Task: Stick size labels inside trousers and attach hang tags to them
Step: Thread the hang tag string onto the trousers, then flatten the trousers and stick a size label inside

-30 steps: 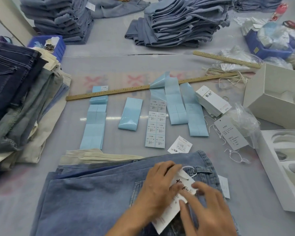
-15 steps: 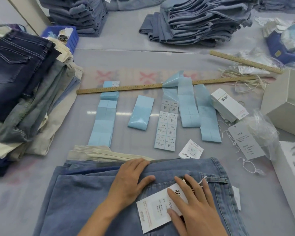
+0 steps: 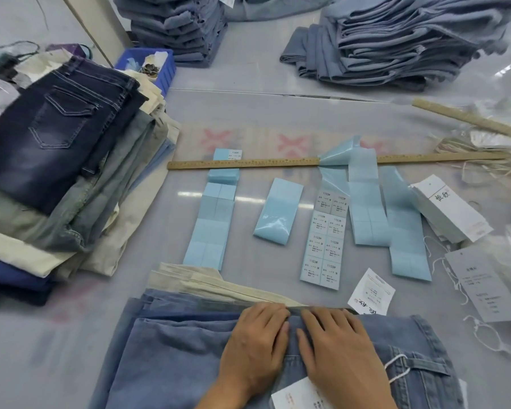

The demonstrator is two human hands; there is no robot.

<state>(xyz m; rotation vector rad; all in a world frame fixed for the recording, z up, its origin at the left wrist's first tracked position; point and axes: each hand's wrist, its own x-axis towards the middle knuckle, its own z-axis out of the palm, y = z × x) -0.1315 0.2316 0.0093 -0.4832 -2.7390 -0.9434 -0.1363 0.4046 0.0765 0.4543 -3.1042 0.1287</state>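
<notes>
I see both hands lying flat, side by side, fingers straight and together, on the light blue trousers [image 3: 174,358]: left hand [image 3: 255,346], right hand [image 3: 337,349], fingertips at the top fold. A hang tag [image 3: 298,397] lies under my right wrist, its white string [image 3: 397,369] looped through the belt loop just right of it. The size label sheet [image 3: 326,240] lies on the counter [image 3: 148,290] beyond my fingertips.

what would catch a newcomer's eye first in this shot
Probably the two hands, left hand and right hand, side by side on the light blue jeans at the near edge. Next, the pale blue label strips laid beside a long wooden ruler mid-table, and the dark jeans topping the left pile.
</notes>
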